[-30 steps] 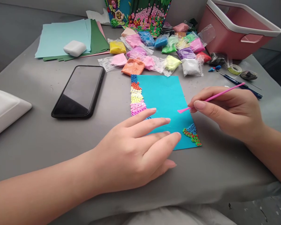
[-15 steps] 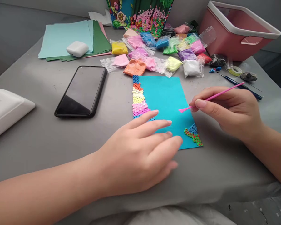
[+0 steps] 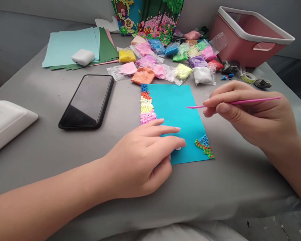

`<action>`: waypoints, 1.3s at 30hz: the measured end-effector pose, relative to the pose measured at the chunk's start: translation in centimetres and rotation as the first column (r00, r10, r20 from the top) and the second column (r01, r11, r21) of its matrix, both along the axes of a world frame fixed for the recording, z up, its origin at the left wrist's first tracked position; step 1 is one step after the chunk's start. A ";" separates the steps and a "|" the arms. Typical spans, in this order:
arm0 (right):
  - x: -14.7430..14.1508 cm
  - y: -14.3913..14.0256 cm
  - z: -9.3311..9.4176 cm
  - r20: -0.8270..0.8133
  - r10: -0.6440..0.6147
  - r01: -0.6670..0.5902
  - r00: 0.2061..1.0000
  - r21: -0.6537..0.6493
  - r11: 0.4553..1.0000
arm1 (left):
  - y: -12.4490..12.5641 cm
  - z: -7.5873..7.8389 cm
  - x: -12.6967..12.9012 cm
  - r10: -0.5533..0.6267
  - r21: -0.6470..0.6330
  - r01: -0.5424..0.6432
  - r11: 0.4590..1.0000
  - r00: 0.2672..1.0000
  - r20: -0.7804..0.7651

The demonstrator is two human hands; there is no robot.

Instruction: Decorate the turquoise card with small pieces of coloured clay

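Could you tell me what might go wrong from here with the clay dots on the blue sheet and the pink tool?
1. The left hand rests on the blue sheet right beside the strip of clay dots; a slide could squash or smear them.
2. The pink tool, pinched in the right hand, hovers tip-first over the sheet; a dip might scratch bare paper.
3. The right forearm lies near the corner dot cluster and may brush it.

Blue sheet (image 3: 177,110): turquoise rectangle, flat on the grey table, rows of coloured clay dots along its left edge, dot cluster at its near right corner.
Pink tool (image 3: 240,101): thin stick, nearly level, flat tip above the sheet.
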State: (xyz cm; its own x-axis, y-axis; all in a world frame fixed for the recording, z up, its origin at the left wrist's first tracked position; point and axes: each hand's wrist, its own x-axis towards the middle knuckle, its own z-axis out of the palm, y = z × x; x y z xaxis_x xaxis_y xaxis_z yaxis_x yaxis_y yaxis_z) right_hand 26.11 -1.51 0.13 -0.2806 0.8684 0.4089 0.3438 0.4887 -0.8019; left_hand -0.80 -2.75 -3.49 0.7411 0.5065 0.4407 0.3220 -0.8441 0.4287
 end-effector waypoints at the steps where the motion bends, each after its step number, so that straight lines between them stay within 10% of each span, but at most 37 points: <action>1: 0.0 0.0 0.0 -0.010 -0.003 0.003 1.000 -0.002 1.000 | -0.1 -0.1 -0.1 -0.017 0.035 0.017 0.999 1.000 0.012; 10: 0.2 0.7 -0.6 -0.120 -0.004 -0.007 0.993 -0.091 0.996 | -0.6 -0.7 -0.3 -0.132 0.319 0.126 0.939 0.991 -0.003; 18: 0.6 1.1 -1.1 -0.131 0.007 -0.023 0.991 -0.120 0.992 | -0.6 -1.1 -0.1 -0.128 0.310 0.127 0.942 0.992 -0.019; 27: -3.2 -4.2 4.8 -0.215 -0.338 0.339 0.916 -0.033 0.940 | -0.6 -1.1 -0.3 -0.088 0.287 0.065 0.956 0.994 0.067; 31: -3.2 -2.2 4.2 -0.233 -0.182 0.189 0.955 0.009 0.982 | -0.8 -1.2 -0.3 -0.109 0.288 0.087 0.954 0.992 0.063; 39: -1.2 -0.2 -1.6 -0.183 -0.059 0.037 0.981 -0.123 0.992 | -0.2 -0.2 -0.3 0.115 -0.201 -0.078 0.976 0.978 0.177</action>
